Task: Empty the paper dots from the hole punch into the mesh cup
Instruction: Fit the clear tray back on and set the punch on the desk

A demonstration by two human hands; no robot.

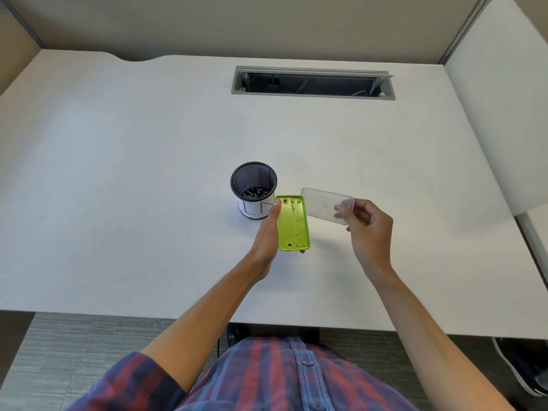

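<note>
My left hand [267, 232] grips the lime-green hole punch [293, 223] by its left edge, underside turned up toward me, just right of the mesh cup. The black mesh cup [253, 189] stands upright on the desk, a white paper band around its lower part, with paper dots [254, 193] lying on its bottom. My right hand [367, 226] pinches the clear plastic tray cover [326, 204] by its right end, holding it tilted in the air right of the punch and apart from it.
The white desk [148, 173] has an open grey cable slot [312, 83] at the back. Beige partition walls [237, 22] stand behind and to both sides. The desk's front edge is close to my body.
</note>
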